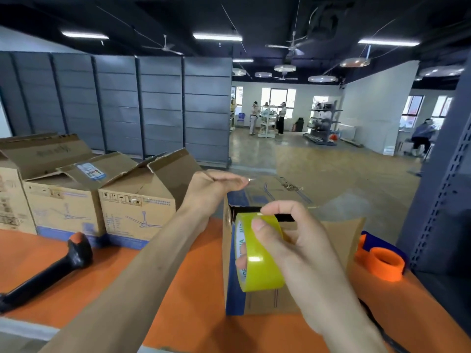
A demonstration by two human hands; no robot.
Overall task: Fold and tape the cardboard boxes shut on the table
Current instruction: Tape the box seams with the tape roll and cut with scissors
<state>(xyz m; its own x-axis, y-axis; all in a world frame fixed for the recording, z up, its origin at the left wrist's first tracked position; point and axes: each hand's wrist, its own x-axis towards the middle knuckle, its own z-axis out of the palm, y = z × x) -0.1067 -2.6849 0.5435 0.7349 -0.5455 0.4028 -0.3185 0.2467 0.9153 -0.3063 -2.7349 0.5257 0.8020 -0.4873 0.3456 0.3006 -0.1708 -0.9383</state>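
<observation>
A cardboard box [339, 240] with blue print stands on the orange table [193, 289] right in front of me, its top flaps not fully down and a dark gap showing. My right hand [293, 240] grips a yellowish roll of clear tape [257, 261] in front of the box. My left hand [216, 186] is raised past the box's far left corner and pinches the free end of the tape, so a clear strip [275, 189] stretches above the box top.
Three open cardboard boxes [132, 200] stand in a row at the left back of the table. A black and orange handheld tool [63, 261] lies at the left. An orange tape core [384, 263] sits at the right beside a grey metal rack [443, 189].
</observation>
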